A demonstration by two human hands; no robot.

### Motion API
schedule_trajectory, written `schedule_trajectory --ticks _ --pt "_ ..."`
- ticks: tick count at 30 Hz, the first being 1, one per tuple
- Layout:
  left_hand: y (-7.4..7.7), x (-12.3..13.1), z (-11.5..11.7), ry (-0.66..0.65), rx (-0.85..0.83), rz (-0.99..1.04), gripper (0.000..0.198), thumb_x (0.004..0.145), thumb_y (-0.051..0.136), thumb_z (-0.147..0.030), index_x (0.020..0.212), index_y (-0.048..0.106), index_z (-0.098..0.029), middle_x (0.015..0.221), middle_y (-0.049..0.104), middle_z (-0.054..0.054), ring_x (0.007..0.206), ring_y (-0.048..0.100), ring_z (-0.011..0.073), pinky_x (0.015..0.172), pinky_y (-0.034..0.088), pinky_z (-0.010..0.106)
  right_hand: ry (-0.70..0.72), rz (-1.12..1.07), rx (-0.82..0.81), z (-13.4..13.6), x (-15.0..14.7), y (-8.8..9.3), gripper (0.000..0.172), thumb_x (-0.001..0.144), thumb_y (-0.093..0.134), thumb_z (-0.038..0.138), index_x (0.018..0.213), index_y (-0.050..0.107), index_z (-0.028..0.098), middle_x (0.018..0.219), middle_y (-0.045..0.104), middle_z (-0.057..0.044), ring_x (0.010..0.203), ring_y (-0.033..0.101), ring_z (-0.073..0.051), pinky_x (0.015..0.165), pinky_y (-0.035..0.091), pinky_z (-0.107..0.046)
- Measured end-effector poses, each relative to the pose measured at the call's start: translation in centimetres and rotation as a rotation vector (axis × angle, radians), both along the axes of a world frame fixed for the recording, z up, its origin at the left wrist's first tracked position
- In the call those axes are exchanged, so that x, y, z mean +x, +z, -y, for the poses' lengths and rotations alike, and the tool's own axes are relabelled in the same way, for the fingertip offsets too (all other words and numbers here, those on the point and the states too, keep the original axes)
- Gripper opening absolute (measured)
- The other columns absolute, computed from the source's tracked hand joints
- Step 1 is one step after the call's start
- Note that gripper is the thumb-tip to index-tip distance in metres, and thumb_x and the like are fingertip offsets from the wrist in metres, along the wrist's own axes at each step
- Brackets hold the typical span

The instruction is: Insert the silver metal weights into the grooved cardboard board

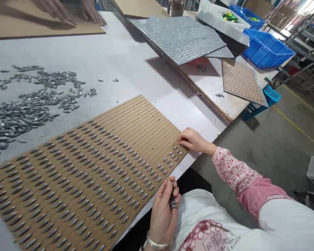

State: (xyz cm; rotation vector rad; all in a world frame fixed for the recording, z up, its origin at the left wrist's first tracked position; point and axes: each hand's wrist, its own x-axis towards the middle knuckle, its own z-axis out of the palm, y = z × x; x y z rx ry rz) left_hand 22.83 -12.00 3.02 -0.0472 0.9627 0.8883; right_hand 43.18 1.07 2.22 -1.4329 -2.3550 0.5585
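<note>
A grooved brown cardboard sheet (pixel 146 122) lies slanted on the white table, with rows of grey spindle-shaped metal weights (pixel 80 173) set along its grooves. Bare grooves show across its upper right part. My right hand (pixel 195 140) is at the sheet's right corner, thumb and fingers pinched low over the end of a row, where a weight shows at the fingertips. Close to the sheet's near edge, my left hand (pixel 164 212) is curled around several loose weights (pixel 172 199), palm turned up. The fingers partly hide them.
Loose weights (pixel 23 108) lie heaped on the white table (pixel 120 52) at left. Another person's hands (pixel 68 10) rest on a cardboard sheet at top left. Silvery filled sheets (pixel 180 36), a patterned board (pixel 243 82) and blue crates (pixel 268 47) stand on the side table.
</note>
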Motion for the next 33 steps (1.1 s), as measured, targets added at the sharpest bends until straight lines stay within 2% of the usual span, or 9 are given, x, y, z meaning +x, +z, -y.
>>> schedule_trajectory --ticks 4,9,12,15,18,22,24,27,33 --pt "0.0 0.1 -0.1 0.048 -0.001 0.011 0.021 0.071 0.070 -0.025 0.085 0.057 -0.017 0.073 0.054 -0.001 0.054 0.043 0.0036 0.044 0.035 0.013 0.013 -0.161 -0.022 1.2 -0.6 1.0 0.010 0.083 0.057 0.023 0.077 0.057 0.015 0.076 0.056 -0.004 0.076 0.047 -0.016 0.075 0.038 -0.030" --pt "-0.1 0.3 -0.4 0.084 -0.023 0.037 0.024 0.068 0.072 -0.027 0.076 0.053 -0.016 0.067 0.049 -0.004 0.047 0.037 0.0016 0.039 0.029 0.011 0.339 -0.422 -0.252 4.0 -3.1 2.4 0.019 0.082 0.060 0.034 0.086 0.057 0.016 0.081 0.060 -0.004 0.080 0.051 -0.014 0.078 0.041 -0.029" --pt "0.0 0.3 -0.4 0.075 -0.003 0.051 0.024 0.069 0.072 -0.030 0.076 0.055 -0.015 0.063 0.046 -0.004 0.046 0.034 0.0012 0.037 0.027 0.011 0.401 -0.485 -0.274 5.5 -4.8 2.2 0.017 0.083 0.058 0.033 0.086 0.057 0.016 0.084 0.061 -0.005 0.084 0.052 -0.014 0.084 0.040 -0.031" --pt "0.2 0.3 -0.5 0.066 0.001 0.052 0.021 0.074 0.066 -0.033 0.080 0.057 -0.014 0.065 0.048 -0.002 0.048 0.037 0.0026 0.040 0.031 0.013 0.329 -0.552 -0.312 6.1 -5.4 2.0 0.016 0.087 0.052 0.030 0.087 0.056 0.015 0.086 0.061 -0.006 0.085 0.053 -0.013 0.083 0.042 -0.030" --pt "0.5 0.1 -0.6 0.060 -0.025 0.067 0.022 0.077 0.062 -0.031 0.091 0.059 -0.014 0.075 0.054 0.002 0.055 0.043 0.0054 0.046 0.039 0.016 0.174 -0.600 -0.384 5.3 -4.1 2.1 0.015 0.089 0.048 0.028 0.092 0.054 0.014 0.087 0.062 -0.006 0.079 0.056 -0.012 0.073 0.045 -0.026" --pt "0.8 -0.2 -0.3 0.015 0.006 0.075 0.019 0.077 0.062 -0.026 0.094 0.059 -0.018 0.074 0.055 0.001 0.054 0.044 0.0063 0.046 0.039 0.017 -0.077 -0.388 -0.177 2.2 -0.5 1.9 0.008 0.084 0.054 0.021 0.087 0.058 0.015 0.080 0.061 -0.003 0.073 0.053 -0.012 0.069 0.043 -0.025" --pt "0.7 -0.3 -0.1 -0.009 -0.004 0.069 0.015 0.076 0.063 -0.026 0.089 0.058 -0.019 0.073 0.055 0.000 0.053 0.043 0.0060 0.045 0.038 0.017 -0.104 -0.243 -0.080 0.8 1.2 1.3 0.008 0.082 0.054 0.017 0.084 0.061 0.016 0.079 0.061 -0.003 0.077 0.053 -0.014 0.074 0.042 -0.028" --pt "0.6 -0.3 0.1 -0.034 -0.024 0.053 0.015 0.074 0.066 -0.027 0.083 0.058 -0.018 0.074 0.056 0.000 0.053 0.043 0.0052 0.044 0.036 0.016 -0.092 -0.157 -0.078 -0.4 2.5 0.3 0.010 0.082 0.053 0.015 0.083 0.064 0.016 0.078 0.062 -0.003 0.078 0.052 -0.014 0.075 0.041 -0.028" --pt "0.4 -0.1 -0.1 -0.030 0.013 0.010 0.022 0.069 0.071 -0.030 0.083 0.061 -0.016 0.075 0.055 0.001 0.057 0.045 0.0049 0.047 0.038 0.015 -0.081 -0.123 -0.071 -0.7 2.3 -0.6 0.007 0.080 0.056 0.015 0.079 0.063 0.016 0.075 0.060 -0.002 0.076 0.051 -0.014 0.074 0.040 -0.027"
